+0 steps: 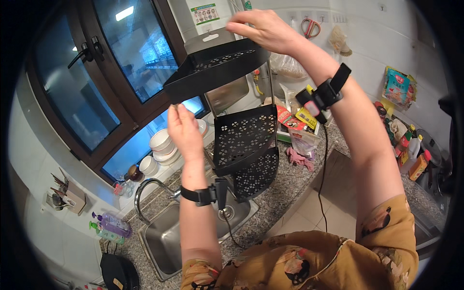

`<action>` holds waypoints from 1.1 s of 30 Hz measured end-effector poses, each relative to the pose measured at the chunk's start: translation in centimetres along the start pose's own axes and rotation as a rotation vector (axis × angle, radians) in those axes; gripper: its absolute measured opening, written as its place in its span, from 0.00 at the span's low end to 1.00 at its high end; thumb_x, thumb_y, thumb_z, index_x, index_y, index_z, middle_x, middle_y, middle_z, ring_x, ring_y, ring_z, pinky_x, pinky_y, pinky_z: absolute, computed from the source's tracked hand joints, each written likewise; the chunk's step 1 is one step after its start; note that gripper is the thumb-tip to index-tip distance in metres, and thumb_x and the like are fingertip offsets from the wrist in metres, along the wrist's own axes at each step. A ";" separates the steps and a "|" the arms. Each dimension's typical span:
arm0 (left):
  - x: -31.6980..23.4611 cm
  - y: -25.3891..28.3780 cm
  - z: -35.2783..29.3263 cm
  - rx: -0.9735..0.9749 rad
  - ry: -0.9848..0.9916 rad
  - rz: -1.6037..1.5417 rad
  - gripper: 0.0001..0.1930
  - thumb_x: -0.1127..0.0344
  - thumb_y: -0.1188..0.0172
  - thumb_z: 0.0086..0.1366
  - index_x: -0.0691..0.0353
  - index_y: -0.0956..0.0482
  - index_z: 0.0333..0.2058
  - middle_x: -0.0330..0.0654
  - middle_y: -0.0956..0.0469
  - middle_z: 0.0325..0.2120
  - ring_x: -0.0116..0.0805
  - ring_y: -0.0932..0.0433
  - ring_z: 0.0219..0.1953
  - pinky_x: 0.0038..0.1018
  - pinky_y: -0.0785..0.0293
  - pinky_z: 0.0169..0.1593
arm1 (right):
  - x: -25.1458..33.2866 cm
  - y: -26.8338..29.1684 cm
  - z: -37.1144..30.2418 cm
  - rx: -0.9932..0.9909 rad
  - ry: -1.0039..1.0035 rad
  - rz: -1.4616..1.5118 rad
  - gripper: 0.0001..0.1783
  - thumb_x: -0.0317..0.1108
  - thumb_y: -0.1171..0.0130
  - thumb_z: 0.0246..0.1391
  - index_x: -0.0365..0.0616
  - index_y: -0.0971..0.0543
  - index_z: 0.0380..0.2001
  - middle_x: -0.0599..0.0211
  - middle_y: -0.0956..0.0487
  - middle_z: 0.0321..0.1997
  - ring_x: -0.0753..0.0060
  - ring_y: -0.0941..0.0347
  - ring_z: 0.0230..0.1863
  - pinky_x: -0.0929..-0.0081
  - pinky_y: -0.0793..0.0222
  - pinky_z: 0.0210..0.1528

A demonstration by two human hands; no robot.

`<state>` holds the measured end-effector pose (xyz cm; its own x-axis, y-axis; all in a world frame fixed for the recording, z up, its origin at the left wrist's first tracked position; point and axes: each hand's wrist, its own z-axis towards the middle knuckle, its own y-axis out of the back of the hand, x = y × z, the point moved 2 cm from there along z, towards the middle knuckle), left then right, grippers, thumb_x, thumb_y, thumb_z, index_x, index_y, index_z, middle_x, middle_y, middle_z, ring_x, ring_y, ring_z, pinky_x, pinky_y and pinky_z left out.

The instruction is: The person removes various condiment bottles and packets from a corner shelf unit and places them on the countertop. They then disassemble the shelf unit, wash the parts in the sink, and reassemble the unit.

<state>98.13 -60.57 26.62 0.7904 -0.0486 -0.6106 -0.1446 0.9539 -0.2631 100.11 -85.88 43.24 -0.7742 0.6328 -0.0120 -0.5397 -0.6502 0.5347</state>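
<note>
A black corner rack with several tiers and thin metal posts stands over the counter, beside the sink. Its top shelf (210, 75) is tilted and has a solid front wall. Below it hang the middle shelf (245, 135) and the lower shelf (256, 176), both pierced with a flower-shaped pattern. My right hand (265, 30) rests at the upper right edge of the top shelf, fingers stretched out and thumb apart. My left hand (186, 133) is just under the shelf's left part, fingertips pinched together. What they hold, if anything, is too small to make out.
The steel sink (166, 237) with its faucet (145, 193) lies below my left forearm. Stacked white bowls (162, 142) line the windowsill. Food packets (302, 121) and a pink cloth (299, 158) lie right of the rack. Soap bottles (111, 224) stand left; condiment bottles (418, 164) stand far right.
</note>
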 end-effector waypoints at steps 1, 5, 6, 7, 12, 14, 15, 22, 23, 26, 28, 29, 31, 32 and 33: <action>0.1 0.0 0.4 0.016 0.030 -0.073 0.11 0.60 0.52 0.78 0.57 0.30 0.35 0.25 0.41 0.18 0.14 0.45 0.18 0.16 0.50 0.20 | -2.5 0.2 -1.3 0.033 0.042 -0.117 0.29 0.68 0.45 0.58 0.56 0.18 0.46 0.62 0.18 0.44 0.56 0.23 0.49 0.56 0.32 0.51; 1.4 1.9 2.4 0.053 0.063 -0.123 0.11 0.59 0.52 0.78 0.56 0.31 0.36 0.27 0.41 0.18 0.15 0.45 0.17 0.16 0.49 0.19 | -6.4 -0.3 -5.8 0.416 -0.087 -0.307 0.31 0.61 0.39 0.57 0.60 0.25 0.59 0.69 0.27 0.64 0.57 0.38 0.68 0.50 0.42 0.64; 1.7 1.7 2.9 0.078 0.049 -0.130 0.11 0.59 0.52 0.78 0.56 0.31 0.35 0.28 0.41 0.17 0.16 0.44 0.17 0.16 0.48 0.19 | -6.8 0.0 -6.1 0.377 -0.065 -0.305 0.31 0.61 0.37 0.55 0.57 0.23 0.56 0.67 0.23 0.59 0.56 0.34 0.64 0.49 0.41 0.62; 1.9 1.6 3.2 0.095 0.038 -0.050 0.14 0.57 0.53 0.78 0.55 0.34 0.31 0.31 0.39 0.18 0.20 0.39 0.17 0.19 0.43 0.21 | -7.2 0.2 -6.1 0.373 -0.055 -0.316 0.31 0.61 0.36 0.54 0.56 0.23 0.54 0.66 0.22 0.57 0.56 0.32 0.63 0.50 0.41 0.62; 5.0 5.6 5.2 -0.035 0.149 0.495 0.35 0.50 0.46 0.74 0.60 0.44 0.71 0.47 0.24 0.54 0.34 0.26 0.56 0.32 0.33 0.58 | -4.6 -0.9 -4.6 0.369 -0.012 -0.349 0.32 0.61 0.33 0.48 0.55 0.20 0.51 0.65 0.16 0.45 0.56 0.21 0.51 0.53 0.34 0.54; 4.6 5.6 2.8 -0.052 0.097 0.625 0.35 0.50 0.44 0.73 0.61 0.44 0.71 0.49 0.25 0.57 0.39 0.28 0.60 0.33 0.37 0.63 | -3.8 -1.5 -4.3 0.361 -0.024 -0.353 0.31 0.60 0.32 0.48 0.54 0.19 0.51 0.65 0.16 0.46 0.56 0.21 0.52 0.56 0.29 0.53; 4.6 5.7 1.5 -0.033 0.066 0.710 0.36 0.50 0.43 0.72 0.62 0.44 0.71 0.51 0.26 0.58 0.40 0.28 0.61 0.33 0.38 0.65 | -3.8 -1.9 -4.3 0.317 -0.018 -0.371 0.31 0.60 0.32 0.48 0.55 0.19 0.51 0.64 0.16 0.46 0.56 0.20 0.51 0.56 0.28 0.53; 9.9 3.6 -8.8 0.185 0.290 0.799 0.49 0.45 0.38 0.66 0.70 0.54 0.71 0.64 0.51 0.70 0.57 0.52 0.74 0.42 0.55 0.74 | 2.7 -3.1 -2.3 0.261 -0.053 -0.425 0.27 0.52 0.27 0.44 0.53 0.18 0.46 0.61 0.15 0.42 0.55 0.19 0.47 0.57 0.22 0.47; 10.4 3.1 -9.7 0.205 0.314 0.794 0.50 0.44 0.37 0.65 0.70 0.55 0.71 0.64 0.52 0.71 0.57 0.53 0.74 0.42 0.56 0.74 | 3.8 -3.2 -2.0 0.234 -0.017 -0.377 0.24 0.49 0.27 0.45 0.50 0.16 0.43 0.58 0.15 0.41 0.52 0.18 0.46 0.57 0.22 0.46; 12.0 1.6 -11.0 0.283 0.269 0.793 0.49 0.47 0.34 0.62 0.66 0.50 0.71 0.64 0.52 0.70 0.63 0.59 0.74 0.50 0.60 0.74 | 6.5 -3.9 -1.3 0.274 -0.010 -0.344 0.16 0.40 0.30 0.50 0.44 0.14 0.39 0.54 0.15 0.39 0.50 0.18 0.46 0.58 0.21 0.46; 12.3 1.2 -11.5 0.285 0.235 0.854 0.44 0.53 0.33 0.61 0.63 0.45 0.70 0.62 0.50 0.70 0.66 0.60 0.73 0.52 0.61 0.74 | 7.5 -4.1 -0.4 0.316 0.004 -0.364 0.12 0.35 0.33 0.50 0.43 0.14 0.38 0.53 0.15 0.38 0.50 0.17 0.44 0.59 0.20 0.44; 12.3 1.4 -11.6 0.280 0.234 0.851 0.42 0.57 0.34 0.60 0.62 0.43 0.69 0.61 0.48 0.69 0.67 0.60 0.73 0.52 0.61 0.74 | 7.9 -4.2 0.0 0.334 0.009 -0.370 0.10 0.33 0.34 0.51 0.42 0.14 0.37 0.53 0.15 0.38 0.50 0.17 0.43 0.60 0.20 0.44; 12.2 1.6 -12.2 0.259 0.228 0.805 0.37 0.65 0.37 0.58 0.60 0.38 0.66 0.59 0.45 0.68 0.69 0.60 0.73 0.52 0.62 0.74 | 8.6 -4.1 0.4 0.355 0.052 -0.440 0.08 0.29 0.37 0.50 0.40 0.14 0.34 0.53 0.15 0.36 0.51 0.16 0.39 0.61 0.20 0.43; 11.6 2.4 -12.6 0.226 0.224 0.777 0.35 0.69 0.40 0.56 0.60 0.36 0.65 0.58 0.44 0.67 0.70 0.59 0.72 0.52 0.62 0.74 | 9.2 -4.4 0.6 0.367 0.101 -0.475 0.08 0.29 0.37 0.51 0.40 0.14 0.33 0.53 0.15 0.35 0.52 0.16 0.39 0.62 0.20 0.42; 11.2 2.9 -13.0 0.200 0.217 0.743 0.34 0.73 0.42 0.55 0.59 0.33 0.63 0.57 0.42 0.66 0.71 0.58 0.72 0.52 0.62 0.74 | 10.3 -4.0 0.6 0.379 0.144 -0.518 0.08 0.30 0.37 0.51 0.39 0.14 0.33 0.53 0.15 0.35 0.52 0.16 0.39 0.62 0.20 0.42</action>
<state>98.81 -62.25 9.27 0.3929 0.5835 -0.7108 -0.4623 0.7935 0.3958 94.53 -76.52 41.52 -0.4966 0.7441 -0.4469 -0.7211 -0.0671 0.6896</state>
